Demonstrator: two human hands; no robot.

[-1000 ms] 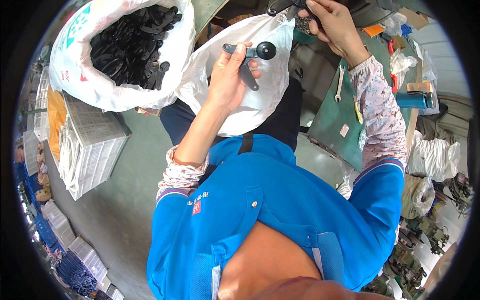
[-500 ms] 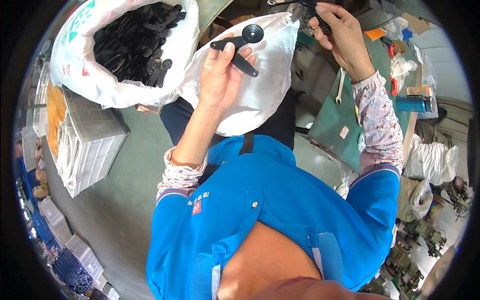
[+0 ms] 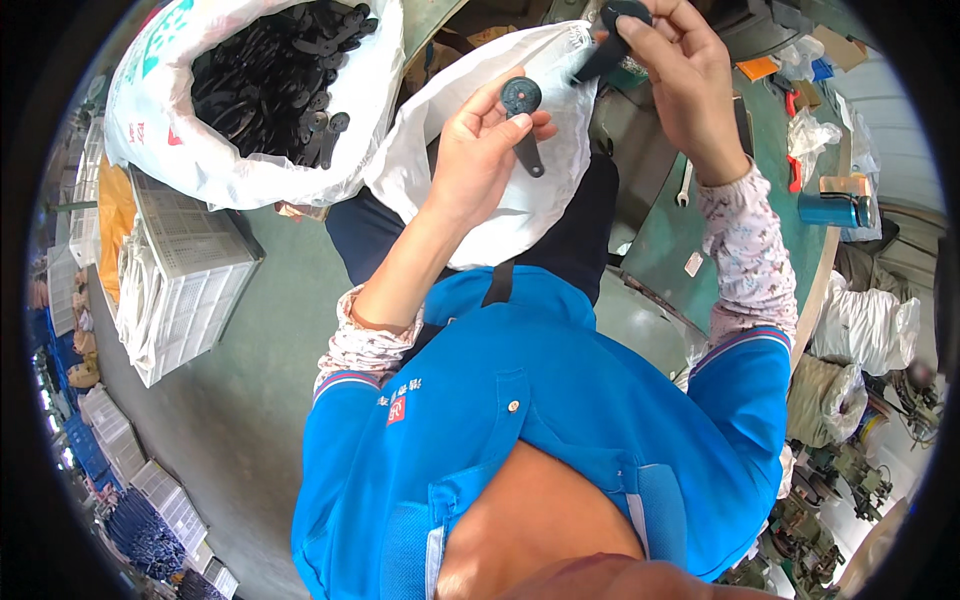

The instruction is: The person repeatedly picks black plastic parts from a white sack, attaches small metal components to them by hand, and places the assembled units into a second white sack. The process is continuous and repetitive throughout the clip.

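Note:
My left hand [image 3: 478,150] pinches a black lever-like part [image 3: 521,98] with a round, ridged head and a narrow arm that ends in a small hole. Both hang over an open white sack [image 3: 535,215] lying across my lap. At the upper edge, my right hand [image 3: 690,85] is closed on another black lever-like part [image 3: 601,58], its round head under the thumb and its flat arm pointing down-left. The lower fingers of that hand are partly hidden. Left of the lap sack stands a white plastic bag [image 3: 370,150] filled with similar black parts [image 3: 270,90].
A green worktable [image 3: 665,240] on the right bears a wrench [image 3: 685,184], red-handled tools [image 3: 794,172] and a blue cylinder [image 3: 830,209]. White plastic crates [image 3: 190,290] stand on the floor to the left. Machines [image 3: 850,470] line the far right.
My left hand has moved right and turned; two black parts showed in it before, one shows now. The part in my right hand has come lower, over the sack's edge.

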